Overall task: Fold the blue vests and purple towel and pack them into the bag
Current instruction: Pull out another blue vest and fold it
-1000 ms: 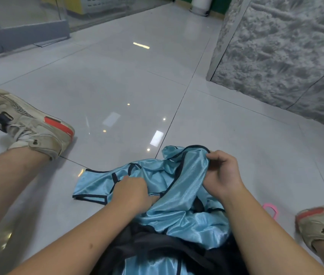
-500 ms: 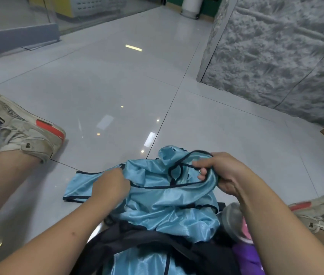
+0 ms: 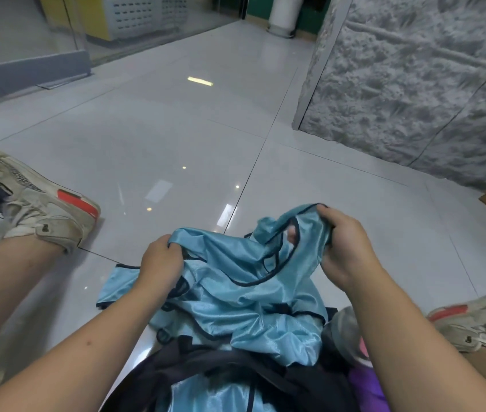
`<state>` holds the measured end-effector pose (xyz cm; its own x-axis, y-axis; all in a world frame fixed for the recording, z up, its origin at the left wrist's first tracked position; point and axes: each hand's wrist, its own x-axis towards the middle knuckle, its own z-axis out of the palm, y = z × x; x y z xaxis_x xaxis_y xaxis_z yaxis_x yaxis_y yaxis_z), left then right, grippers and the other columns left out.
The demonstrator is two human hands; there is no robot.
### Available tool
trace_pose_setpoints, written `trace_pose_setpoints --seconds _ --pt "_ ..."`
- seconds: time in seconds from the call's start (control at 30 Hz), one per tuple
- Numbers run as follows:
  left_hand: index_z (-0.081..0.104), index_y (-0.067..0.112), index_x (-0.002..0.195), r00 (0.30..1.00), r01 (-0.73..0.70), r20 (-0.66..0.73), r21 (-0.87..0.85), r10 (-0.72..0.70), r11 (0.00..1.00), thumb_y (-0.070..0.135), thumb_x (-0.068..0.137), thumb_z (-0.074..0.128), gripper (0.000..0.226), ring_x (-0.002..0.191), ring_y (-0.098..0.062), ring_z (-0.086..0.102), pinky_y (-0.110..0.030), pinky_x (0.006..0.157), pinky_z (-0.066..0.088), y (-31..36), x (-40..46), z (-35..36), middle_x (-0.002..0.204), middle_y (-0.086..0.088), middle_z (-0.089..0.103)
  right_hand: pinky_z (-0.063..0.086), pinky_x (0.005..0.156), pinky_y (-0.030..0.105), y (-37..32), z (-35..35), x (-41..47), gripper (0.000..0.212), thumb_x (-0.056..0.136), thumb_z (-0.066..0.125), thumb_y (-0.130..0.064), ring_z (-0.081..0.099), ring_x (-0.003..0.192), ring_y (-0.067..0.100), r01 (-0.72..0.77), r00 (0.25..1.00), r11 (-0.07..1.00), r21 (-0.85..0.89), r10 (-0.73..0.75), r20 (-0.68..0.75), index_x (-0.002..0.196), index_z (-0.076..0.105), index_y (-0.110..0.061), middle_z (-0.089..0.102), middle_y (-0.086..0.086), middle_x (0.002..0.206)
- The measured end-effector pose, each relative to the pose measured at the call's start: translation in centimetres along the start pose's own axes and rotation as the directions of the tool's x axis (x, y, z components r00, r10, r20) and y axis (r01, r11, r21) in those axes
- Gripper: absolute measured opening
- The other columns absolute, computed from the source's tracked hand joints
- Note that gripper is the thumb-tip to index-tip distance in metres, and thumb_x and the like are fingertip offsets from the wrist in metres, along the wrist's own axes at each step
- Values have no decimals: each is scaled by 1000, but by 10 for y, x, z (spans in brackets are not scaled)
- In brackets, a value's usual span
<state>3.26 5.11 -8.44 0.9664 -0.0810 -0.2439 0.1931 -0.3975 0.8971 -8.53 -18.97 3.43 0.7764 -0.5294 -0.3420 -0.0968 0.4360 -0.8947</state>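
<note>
Underfoot, glossy grey tiled floor fills most of the head view; a rough grey stone-textured wall stands at upper right. Worn beige sneakers with red heel patches sit at either side: left sneaker, right sneaker, the latter cut off by the frame edge. Blue vest, shiny with dark trim, lies bunched between the legs, lifted at its top edge, its lower part draped over the black bag. How many vests are in the pile is hard to make out; more blue fabric shows inside the bag opening. Purple towel is mostly hidden behind the right forearm, beside the bag. Left hand: fingers curled, gripping a fold of vest. Right hand: fingers clamped on the trimmed opening, holding it raised.
</note>
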Motion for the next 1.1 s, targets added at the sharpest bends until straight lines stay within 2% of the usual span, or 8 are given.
trace_pose_setpoints --seconds 0.1,0.2,0.3,0.4,0.57,0.7,0.87,1.1 --pt "61 20 107 999 23 49 1 -23 1000 28 102 47 17 77 -24 65 -31 59 45 5 -4 0 96 -4 70 54 103 47 -28 9 -16 37 94 45 -17 70 105 36 7 942 914 405 -142 304 104 72 7 74 24 106" --pt "53 31 118 977 78 200 -24 -72 997 34 88 75 37 64 -28 73 -31 54 52 4 -9 0 97 2 75 58 94 38 -47 12 -26 38 80 49 -18 73 100 26 -5 903 822 570 -240 355 95 77 4 75 13 100" --pt "52 31 117 939 39 337 97 -69 995 32 79 87 52 52 -19 68 -27 45 49 0 -15 4 102 2 73 62 71 28 -51 11 -27 42 88 43 -15 74 80 21 12 951 917 398 -134 280 92 78 7 76 16 98" --pt "60 29 107 918 23 391 127 -71 992 32 78 87 39 60 -18 69 -30 58 57 -7 -18 12 98 2 74 55 51 20 -42 11 -26 36 89 47 -13 64 57 13 -1 977 949 316 -67 202 93 75 8 75 15 102" --pt "69 27 88 952 16 285 308 -109 951 39 84 78 16 85 -17 67 -35 80 56 -21 -10 18 91 5 73 47 44 16 -33 8 -22 20 90 50 -10 52 48 11 6 990 962 273 -44 133 91 67 0 75 15 109" --pt "69 21 80 957 -13 253 531 -144 847 59 85 68 38 77 -18 67 -33 72 56 -32 -8 21 83 1 72 45 42 17 -33 12 -23 27 78 57 -15 52 46 10 -35 987 968 249 -5 158 99 66 0 76 12 107" --pt "68 15 70 972 23 213 350 -104 936 32 79 79 22 73 -19 67 -30 60 47 -24 -12 25 72 2 71 42 39 16 -35 19 -25 46 99 48 -21 50 43 10 -76 985 981 180 46 167 67 79 -7 77 9 92" --pt "75 23 84 983 -170 75 38 166 985 19 91 75 8 79 -15 71 -33 73 54 -4 -9 10 79 6 74 45 40 22 -37 25 -29 35 104 47 -26 54 46 16 -74 978 989 130 47 202 89 70 -4 76 15 93"
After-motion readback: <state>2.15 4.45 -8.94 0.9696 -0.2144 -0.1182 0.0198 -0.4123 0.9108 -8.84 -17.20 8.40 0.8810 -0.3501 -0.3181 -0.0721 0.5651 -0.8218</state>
